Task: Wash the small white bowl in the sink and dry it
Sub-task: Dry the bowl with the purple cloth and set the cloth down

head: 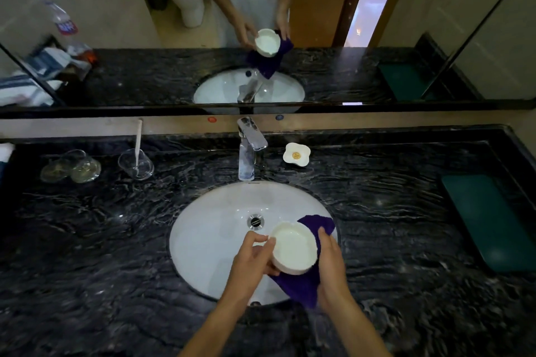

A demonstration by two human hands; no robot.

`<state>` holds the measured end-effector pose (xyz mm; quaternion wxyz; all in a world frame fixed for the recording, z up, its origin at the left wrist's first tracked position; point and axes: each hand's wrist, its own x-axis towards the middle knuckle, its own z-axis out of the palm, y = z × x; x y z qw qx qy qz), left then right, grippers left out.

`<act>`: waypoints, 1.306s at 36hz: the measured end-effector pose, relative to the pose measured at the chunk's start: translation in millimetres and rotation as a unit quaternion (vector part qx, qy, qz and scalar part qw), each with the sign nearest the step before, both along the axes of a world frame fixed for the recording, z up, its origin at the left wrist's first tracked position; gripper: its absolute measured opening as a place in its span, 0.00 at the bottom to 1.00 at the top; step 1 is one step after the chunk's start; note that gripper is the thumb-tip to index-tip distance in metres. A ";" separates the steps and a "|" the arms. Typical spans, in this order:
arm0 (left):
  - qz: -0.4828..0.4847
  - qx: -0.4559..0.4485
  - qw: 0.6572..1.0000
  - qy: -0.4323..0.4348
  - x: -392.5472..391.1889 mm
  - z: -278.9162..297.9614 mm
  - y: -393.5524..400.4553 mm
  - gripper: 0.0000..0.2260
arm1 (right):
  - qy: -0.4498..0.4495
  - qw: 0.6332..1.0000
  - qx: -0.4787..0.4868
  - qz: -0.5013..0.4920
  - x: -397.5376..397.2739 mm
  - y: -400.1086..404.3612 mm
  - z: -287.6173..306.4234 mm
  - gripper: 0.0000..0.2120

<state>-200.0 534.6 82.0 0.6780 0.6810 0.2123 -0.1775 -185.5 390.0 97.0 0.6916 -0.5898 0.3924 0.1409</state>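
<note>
The left hand (251, 258) is gripping the small white bowl (293, 248) by its left rim, thumb curling over the edge and fingers going beneath, while the right hand (330, 266) is clutching a purple cloth (304, 284) against the bowl's right side and underside. The bowl is tilting slightly, its opening facing up and toward the camera, and its inside is showing plain white with nothing lying in it. The cloth is wrapping under the bowl, one corner sticking up past the right hand's fingers and another hanging down toward the front of the basin. Both hands are holding the bowl above the oval white sink (208, 238), over its right half, just near the drain (255, 222), and not touching the basin. No water is running from the chrome faucet (249, 151) standing behind the sink. On the dark marble counter (87, 240), right of the faucet, a small flower-shaped white dish (296, 154) is sitting with a small yellowish thing in its middle. Left of the faucet a clear glass tumbler (135, 164) is holding a pale stick-like handle leaning against the back ledge, and further left two more glasses (71, 166) are lying on their sides. A dark green tray (490, 220) is resting at the counter's right end. The mirror (319, 23) above is reflecting the hands, bowl and cloth.
</note>
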 end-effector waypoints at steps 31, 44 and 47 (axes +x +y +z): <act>0.051 -0.231 0.970 0.046 -1.8 -15.5 34.1 0.25 | -0.021 0.993 0.111 0.043 -18.7 16.4 -16.9 0.18; 0.134 -0.243 0.961 0.022 -2.8 -16.8 34.9 0.26 | -0.048 0.941 0.326 -0.082 -17.4 -48.9 -4.2 0.23; 0.133 -0.243 0.961 0.019 -4.0 -14.8 34.2 0.24 | -0.042 0.947 0.312 -0.069 -8.6 -78.9 -7.2 0.21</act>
